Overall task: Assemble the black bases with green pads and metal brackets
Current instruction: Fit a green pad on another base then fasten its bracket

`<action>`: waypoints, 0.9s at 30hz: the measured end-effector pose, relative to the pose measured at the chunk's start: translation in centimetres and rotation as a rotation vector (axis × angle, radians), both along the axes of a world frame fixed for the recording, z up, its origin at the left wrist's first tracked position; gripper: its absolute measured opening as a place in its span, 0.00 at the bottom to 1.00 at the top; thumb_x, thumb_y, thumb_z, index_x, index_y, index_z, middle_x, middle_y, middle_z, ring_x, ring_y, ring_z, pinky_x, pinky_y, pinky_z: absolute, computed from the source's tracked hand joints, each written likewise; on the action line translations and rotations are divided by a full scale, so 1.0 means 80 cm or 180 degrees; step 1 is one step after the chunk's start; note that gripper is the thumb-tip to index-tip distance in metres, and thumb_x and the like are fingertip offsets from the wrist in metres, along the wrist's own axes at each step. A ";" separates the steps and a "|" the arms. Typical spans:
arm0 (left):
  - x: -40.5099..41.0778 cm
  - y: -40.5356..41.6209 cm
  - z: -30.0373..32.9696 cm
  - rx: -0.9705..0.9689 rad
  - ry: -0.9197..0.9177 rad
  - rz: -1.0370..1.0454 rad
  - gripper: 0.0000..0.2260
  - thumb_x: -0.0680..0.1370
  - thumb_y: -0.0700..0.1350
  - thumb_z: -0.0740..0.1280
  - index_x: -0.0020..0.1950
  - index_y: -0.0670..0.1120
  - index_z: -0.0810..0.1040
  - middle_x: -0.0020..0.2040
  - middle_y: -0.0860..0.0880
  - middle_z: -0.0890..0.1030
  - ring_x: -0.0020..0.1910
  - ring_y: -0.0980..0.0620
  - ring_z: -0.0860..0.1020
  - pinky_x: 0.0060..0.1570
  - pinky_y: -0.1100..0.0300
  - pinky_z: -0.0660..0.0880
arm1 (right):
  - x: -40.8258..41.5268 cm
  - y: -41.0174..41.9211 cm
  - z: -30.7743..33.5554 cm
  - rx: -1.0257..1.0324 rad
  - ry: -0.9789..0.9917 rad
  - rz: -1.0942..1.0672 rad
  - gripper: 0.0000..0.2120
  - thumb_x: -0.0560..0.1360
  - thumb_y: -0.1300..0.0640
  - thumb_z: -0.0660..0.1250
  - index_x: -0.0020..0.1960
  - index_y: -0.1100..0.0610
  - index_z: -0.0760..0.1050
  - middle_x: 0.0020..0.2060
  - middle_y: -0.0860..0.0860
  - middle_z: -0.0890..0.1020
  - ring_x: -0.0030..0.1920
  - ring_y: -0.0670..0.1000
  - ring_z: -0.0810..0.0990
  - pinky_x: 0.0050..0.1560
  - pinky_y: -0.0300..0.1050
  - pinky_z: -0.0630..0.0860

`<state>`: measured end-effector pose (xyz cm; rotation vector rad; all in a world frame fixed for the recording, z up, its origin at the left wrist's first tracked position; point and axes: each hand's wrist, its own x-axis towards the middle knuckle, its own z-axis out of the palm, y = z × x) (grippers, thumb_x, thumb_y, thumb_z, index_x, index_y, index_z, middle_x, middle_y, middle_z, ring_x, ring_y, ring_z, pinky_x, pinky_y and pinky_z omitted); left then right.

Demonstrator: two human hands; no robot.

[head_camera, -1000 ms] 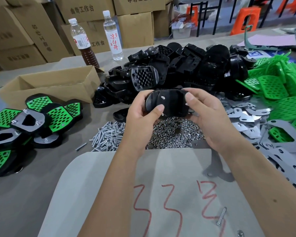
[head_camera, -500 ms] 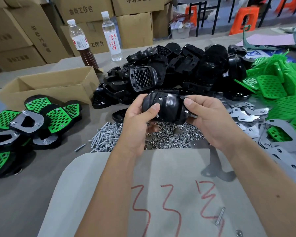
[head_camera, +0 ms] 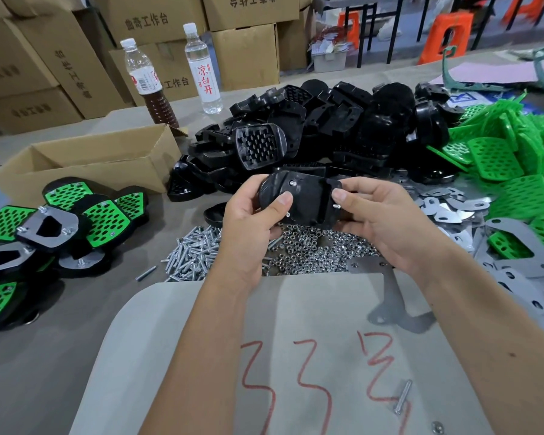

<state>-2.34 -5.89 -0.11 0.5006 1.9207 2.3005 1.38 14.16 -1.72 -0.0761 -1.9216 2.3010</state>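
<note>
We grip the black base (head_camera: 299,200) with both hands, left hand (head_camera: 248,221) and right hand (head_camera: 380,221), fingers curled round its ends above the nuts (head_camera: 314,249); tilting it could drop its loose screws

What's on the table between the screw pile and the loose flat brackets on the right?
In the head view, a heap of small nuts lies between the screw pile and the flat brackets, directly under the held black base.
</note>
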 end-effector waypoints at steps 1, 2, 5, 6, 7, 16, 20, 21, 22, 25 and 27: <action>0.000 0.000 -0.001 0.0009 0.0008 -0.0010 0.08 0.82 0.35 0.68 0.55 0.47 0.81 0.41 0.58 0.82 0.34 0.63 0.76 0.30 0.71 0.69 | 0.000 0.001 0.001 0.0011 0.0002 0.0023 0.07 0.81 0.58 0.70 0.56 0.58 0.85 0.57 0.64 0.85 0.63 0.70 0.81 0.61 0.59 0.83; 0.000 0.000 -0.001 0.0020 0.0019 -0.0016 0.08 0.82 0.36 0.68 0.55 0.47 0.81 0.41 0.57 0.82 0.34 0.63 0.75 0.29 0.70 0.68 | 0.000 0.000 0.001 0.0010 0.0038 0.0043 0.07 0.80 0.58 0.70 0.56 0.58 0.84 0.57 0.64 0.85 0.60 0.69 0.82 0.61 0.59 0.83; -0.002 -0.002 -0.001 0.0125 -0.0003 -0.0092 0.07 0.80 0.38 0.69 0.56 0.46 0.81 0.40 0.57 0.80 0.32 0.62 0.73 0.28 0.70 0.67 | 0.001 -0.003 0.002 0.0021 0.0253 0.0025 0.06 0.77 0.55 0.75 0.52 0.55 0.85 0.52 0.60 0.85 0.53 0.59 0.82 0.63 0.59 0.81; -0.003 -0.003 -0.001 0.0169 -0.0048 -0.0141 0.07 0.80 0.37 0.69 0.57 0.45 0.81 0.39 0.57 0.80 0.30 0.62 0.73 0.28 0.70 0.67 | 0.001 -0.003 0.002 0.0046 0.0331 -0.0015 0.05 0.76 0.55 0.76 0.52 0.54 0.86 0.50 0.60 0.85 0.52 0.57 0.82 0.63 0.59 0.79; -0.004 -0.004 0.000 0.0194 -0.0101 -0.0190 0.07 0.81 0.36 0.68 0.58 0.45 0.81 0.38 0.58 0.80 0.29 0.62 0.73 0.27 0.70 0.67 | 0.000 -0.005 0.001 0.0097 0.0407 -0.0060 0.05 0.76 0.55 0.74 0.51 0.54 0.86 0.49 0.60 0.85 0.51 0.57 0.81 0.63 0.60 0.79; -0.004 -0.005 -0.001 0.0365 -0.0498 -0.0248 0.06 0.83 0.36 0.65 0.55 0.44 0.81 0.36 0.56 0.81 0.24 0.60 0.71 0.25 0.68 0.62 | -0.003 -0.010 -0.004 0.0280 0.0539 -0.0201 0.06 0.77 0.56 0.72 0.49 0.57 0.85 0.47 0.65 0.85 0.49 0.61 0.80 0.61 0.67 0.77; -0.006 0.000 -0.002 0.0257 -0.0675 -0.0103 0.05 0.83 0.41 0.68 0.56 0.44 0.83 0.41 0.52 0.82 0.23 0.60 0.65 0.25 0.67 0.61 | -0.001 -0.013 -0.004 0.0176 0.0460 -0.0318 0.06 0.78 0.58 0.71 0.49 0.60 0.84 0.47 0.64 0.86 0.48 0.60 0.81 0.58 0.63 0.78; -0.005 0.003 -0.003 0.0260 -0.0730 -0.0029 0.05 0.83 0.43 0.68 0.55 0.46 0.84 0.41 0.52 0.82 0.24 0.60 0.64 0.25 0.67 0.61 | -0.001 -0.014 -0.004 0.0146 0.0418 -0.0390 0.05 0.79 0.59 0.71 0.48 0.60 0.84 0.46 0.64 0.85 0.47 0.61 0.81 0.58 0.64 0.79; -0.005 0.005 -0.004 0.0292 -0.0780 0.0051 0.06 0.84 0.44 0.69 0.51 0.48 0.85 0.40 0.54 0.81 0.25 0.60 0.64 0.26 0.67 0.62 | -0.001 -0.015 -0.003 0.0141 0.0368 -0.0482 0.04 0.80 0.60 0.71 0.47 0.59 0.84 0.45 0.64 0.85 0.46 0.60 0.80 0.56 0.63 0.79; -0.006 0.009 -0.008 0.0519 -0.0924 0.0304 0.14 0.83 0.48 0.70 0.38 0.52 0.83 0.34 0.56 0.76 0.28 0.57 0.67 0.29 0.64 0.67 | -0.002 -0.018 -0.002 0.0186 0.0247 -0.0746 0.07 0.79 0.59 0.73 0.43 0.56 0.84 0.40 0.64 0.84 0.42 0.58 0.79 0.47 0.53 0.77; -0.008 0.008 -0.011 0.0612 -0.0856 0.0356 0.04 0.81 0.44 0.72 0.47 0.49 0.84 0.36 0.53 0.76 0.30 0.56 0.71 0.30 0.62 0.71 | -0.003 -0.020 -0.001 0.0144 0.0184 -0.0851 0.09 0.80 0.60 0.72 0.40 0.55 0.83 0.38 0.61 0.83 0.39 0.54 0.79 0.42 0.48 0.76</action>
